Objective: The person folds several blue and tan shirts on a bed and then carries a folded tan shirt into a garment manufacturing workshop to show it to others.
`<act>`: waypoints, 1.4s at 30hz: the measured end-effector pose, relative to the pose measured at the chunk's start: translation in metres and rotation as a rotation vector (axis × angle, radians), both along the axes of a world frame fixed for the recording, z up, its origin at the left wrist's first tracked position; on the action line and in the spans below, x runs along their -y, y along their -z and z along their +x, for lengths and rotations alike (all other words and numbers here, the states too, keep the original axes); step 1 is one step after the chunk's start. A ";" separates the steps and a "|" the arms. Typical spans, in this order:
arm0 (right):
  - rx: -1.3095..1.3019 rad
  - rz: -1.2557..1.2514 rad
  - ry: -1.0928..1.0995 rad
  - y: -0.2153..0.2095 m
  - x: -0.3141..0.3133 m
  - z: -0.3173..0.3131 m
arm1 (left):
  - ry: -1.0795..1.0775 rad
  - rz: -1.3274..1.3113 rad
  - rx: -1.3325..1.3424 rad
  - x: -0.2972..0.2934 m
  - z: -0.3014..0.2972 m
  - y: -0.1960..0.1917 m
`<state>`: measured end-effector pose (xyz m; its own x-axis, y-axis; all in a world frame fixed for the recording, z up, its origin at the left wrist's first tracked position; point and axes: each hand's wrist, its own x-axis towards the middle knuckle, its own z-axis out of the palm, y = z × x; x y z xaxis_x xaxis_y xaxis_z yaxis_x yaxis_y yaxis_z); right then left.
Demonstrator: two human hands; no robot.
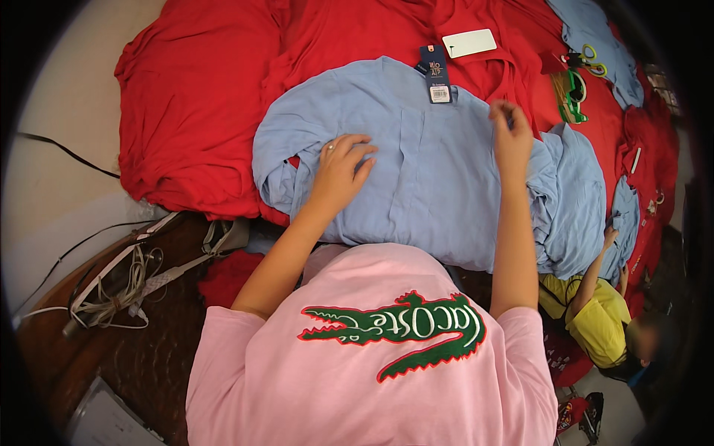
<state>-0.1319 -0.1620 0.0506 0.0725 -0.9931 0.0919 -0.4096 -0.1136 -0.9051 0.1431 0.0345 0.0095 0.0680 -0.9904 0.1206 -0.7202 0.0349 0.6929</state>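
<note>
A light blue shirt (pixel 439 193) lies spread in front of me over red cloth, its neckline at the far side. A dark blue hang tag (pixel 436 70) with a white label rests at that neckline. On the shirt's left part, my left hand (pixel 342 169) lies with fingers apart and a ring on one finger; it holds nothing. By the shirt's right shoulder edge, my right hand (pixel 512 137) has its fingers curled together. Whatever they may pinch is hidden.
Red garments (pixel 201 104) surround the shirt. A white card (pixel 469 43), scissors (pixel 593 59) and a green tape dispenser (pixel 571 97) lie far right. More blue garments (pixel 576 201) are bunched at right, near a person in yellow (pixel 599 323). Cables and a power strip (pixel 160 281) lie at left.
</note>
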 end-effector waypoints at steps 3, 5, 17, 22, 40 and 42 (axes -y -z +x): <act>-0.166 0.021 0.017 0.017 -0.051 0.004 | 0.012 -0.092 -0.044 0.037 -0.012 -0.002; -0.132 0.017 -0.011 0.034 -0.074 0.009 | 0.034 -0.203 0.011 0.069 -0.020 0.000; 0.010 0.226 -0.111 0.005 -0.089 0.052 | 0.121 -0.022 0.262 0.130 -0.008 0.000; -0.046 0.277 -0.153 0.015 -0.095 0.064 | 0.137 -0.042 0.215 0.132 0.005 0.000; -0.175 0.179 -0.090 0.032 -0.094 0.081 | 0.151 0.384 -0.476 0.142 -0.002 0.004; -0.181 0.168 -0.083 0.031 -0.093 0.083 | 0.160 0.421 -0.631 0.142 0.000 0.008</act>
